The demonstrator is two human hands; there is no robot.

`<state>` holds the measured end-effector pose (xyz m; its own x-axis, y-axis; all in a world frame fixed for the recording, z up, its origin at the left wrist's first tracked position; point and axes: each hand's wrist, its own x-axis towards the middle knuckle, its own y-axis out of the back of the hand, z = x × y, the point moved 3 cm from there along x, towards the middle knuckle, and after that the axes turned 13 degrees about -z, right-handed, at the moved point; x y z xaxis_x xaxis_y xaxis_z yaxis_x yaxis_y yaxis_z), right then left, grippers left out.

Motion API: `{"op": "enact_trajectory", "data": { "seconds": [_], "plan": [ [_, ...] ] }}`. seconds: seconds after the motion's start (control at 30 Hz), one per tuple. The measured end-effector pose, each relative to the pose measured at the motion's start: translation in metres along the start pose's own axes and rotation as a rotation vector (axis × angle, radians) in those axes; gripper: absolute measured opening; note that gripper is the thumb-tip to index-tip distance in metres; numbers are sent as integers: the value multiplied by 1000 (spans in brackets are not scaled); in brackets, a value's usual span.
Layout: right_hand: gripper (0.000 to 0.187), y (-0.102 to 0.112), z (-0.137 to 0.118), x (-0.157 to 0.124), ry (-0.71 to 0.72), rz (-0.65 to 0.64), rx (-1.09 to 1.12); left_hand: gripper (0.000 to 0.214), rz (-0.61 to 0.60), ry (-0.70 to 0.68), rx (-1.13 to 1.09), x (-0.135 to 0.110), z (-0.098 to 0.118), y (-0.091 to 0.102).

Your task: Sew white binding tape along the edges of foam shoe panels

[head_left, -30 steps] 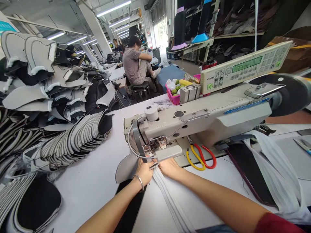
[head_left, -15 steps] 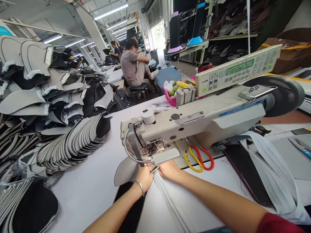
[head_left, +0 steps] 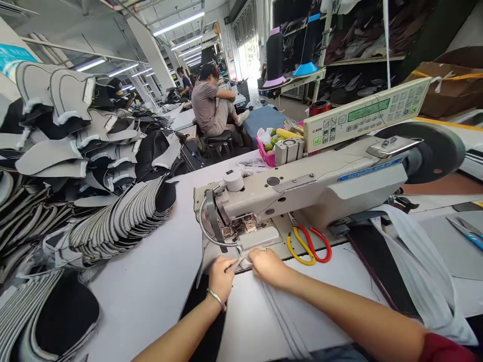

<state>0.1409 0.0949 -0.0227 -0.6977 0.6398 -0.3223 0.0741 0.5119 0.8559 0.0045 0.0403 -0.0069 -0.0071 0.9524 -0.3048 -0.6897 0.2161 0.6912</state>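
Note:
My left hand (head_left: pixel 220 277), with a bracelet on the wrist, and my right hand (head_left: pixel 267 264) sit side by side just in front of the sewing machine (head_left: pixel 302 188) head. Both are closed, pinching a strip of white tape (head_left: pixel 237 263) and the grey fabric piece (head_left: pixel 206 261) under it. More white tape (head_left: pixel 287 327) trails back along the table toward me. A black fabric piece (head_left: pixel 202 327) lies under my left forearm. The needle area is partly hidden by the machine's lamp and my fingers.
Stacks of grey and black cut pieces (head_left: pixel 113 221) crowd the table's left side. Red and yellow scissors (head_left: pixel 309 245) lie right of the machine head. A control panel (head_left: pixel 366 114) tops the machine. A pink basket (head_left: pixel 269 151) stands behind. A seated person (head_left: pixel 211 105) is far back.
Both hands drew back a little from the presser foot toward me, and the grey piece that stuck out to the left now lies more under the machine head.

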Motion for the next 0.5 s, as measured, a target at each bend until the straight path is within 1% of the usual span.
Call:
{"op": "enact_trajectory", "data": {
  "seconds": [0.07,0.13,0.17,0.2,0.23,0.27,0.3,0.33,0.37,0.4,0.43,0.47,0.5],
  "plan": [
    [12,10,14,1,-17,-72,78,44,-12,-103,137,-7,-2,4],
    [13,19,21,-4,1,-142,153,42,-42,-178,228,-13,-3,7],
    [13,20,19,-8,28,-170,188,40,-59,-190,219,-14,-3,7],
    [12,18,12,-13,67,-182,220,35,-86,-181,158,-15,-1,7],
    [11,14,2,-19,112,-176,241,30,-116,-153,34,-14,0,6],
    [12,8,-10,-25,157,-163,240,23,-153,-96,-154,-12,2,4],
    [13,1,-24,-32,199,-152,219,16,-199,-12,-383,-10,4,-1],
    [15,-7,-36,-39,234,-151,184,14,-230,93,-627,-9,5,-7],
    [15,-13,-48,-45,282,-162,136,16,-238,201,-843,-7,5,-13],
    [14,-18,-56,-50,341,-185,85,17,-223,294,-1005,-6,5,-19],
    [12,-20,-60,-55,391,-209,44,15,-192,364,-1100,-5,4,-24],
    [10,-18,-57,-59,408,-213,15,12,-162,408,-1139,-4,2,-28],
    [13,-13,-49,-61,373,-189,-11,9,-135,420,-1149,-3,-1,-30]
  ]
}}
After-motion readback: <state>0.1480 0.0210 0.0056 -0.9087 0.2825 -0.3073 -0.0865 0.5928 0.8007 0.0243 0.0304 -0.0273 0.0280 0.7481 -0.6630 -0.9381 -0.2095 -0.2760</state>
